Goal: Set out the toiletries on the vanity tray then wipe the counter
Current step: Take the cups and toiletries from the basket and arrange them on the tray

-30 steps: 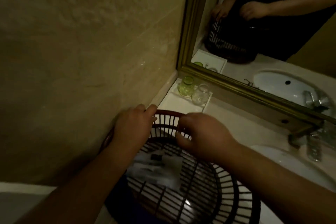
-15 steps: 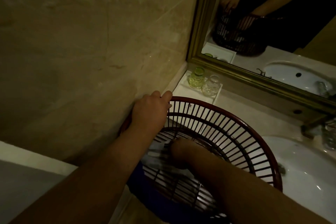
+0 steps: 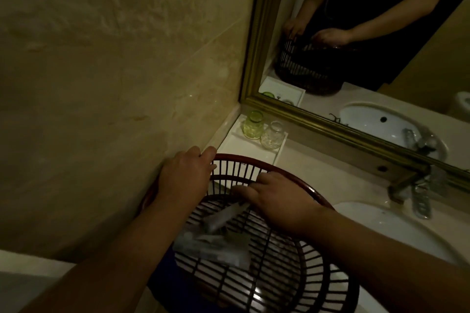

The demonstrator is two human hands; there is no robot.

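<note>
Right hand: the right hand (image 3: 282,199) is inside the basket, fingers pinched on a long pale toiletry packet (image 3: 225,216), one end lifted toward the far rim.
Left hand: the left hand (image 3: 187,175) is curled over the basket's rim on the wall side, gripping it.
Basket: the dark red slatted basket (image 3: 312,284) sits on the counter's front edge, partly over the sink; more clear-wrapped packets (image 3: 216,246) lie blurred on its floor, just below the held one.
Vanity tray: the white tray (image 3: 241,145) lies in the corner beyond the basket, against the wall and the mirror frame; the basket's far rim stands between the right hand and the tray.
On the tray: a green glass (image 3: 253,126) and a clear glass (image 3: 272,134) stand side by side at the back end, with bare tray in front of them.
Surroundings: sink (image 3: 396,231) and faucet (image 3: 417,193) to the right; gold-framed mirror (image 3: 368,46) behind.
Change: half a second ago the right hand was buried low in the basket; now it has come up with the packet. The left hand keeps its grip.
</note>
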